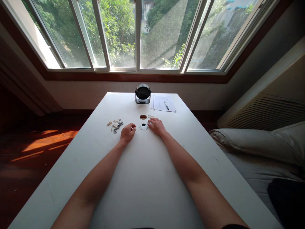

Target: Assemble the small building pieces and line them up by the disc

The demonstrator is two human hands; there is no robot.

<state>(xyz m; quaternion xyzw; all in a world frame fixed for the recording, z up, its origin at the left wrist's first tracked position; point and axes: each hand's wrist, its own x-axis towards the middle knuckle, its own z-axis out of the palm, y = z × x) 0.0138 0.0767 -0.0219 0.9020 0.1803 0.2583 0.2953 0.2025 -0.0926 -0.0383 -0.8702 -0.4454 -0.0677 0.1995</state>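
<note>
Both my arms reach out over a white table [147, 178]. My left hand [127, 132] rests on the table with its fingers curled in a pinch; what they hold, if anything, is too small to name. Just left of it lies a small heap of tan and grey building bricks [116, 124]. My right hand [156, 126] lies flat, fingers stretched, by a small tan studded plate [150, 116]. Between my hands sits a white round cap [143, 126], and just beyond it a round hole in the table [143, 117].
A small round black-and-silver device [143, 93] stands at the table's far edge, with a sheet of paper [164, 103] and a pen [166, 105] beside it. Windows run behind. A bed with a pillow [259, 143] is on the right, wooden floor on the left.
</note>
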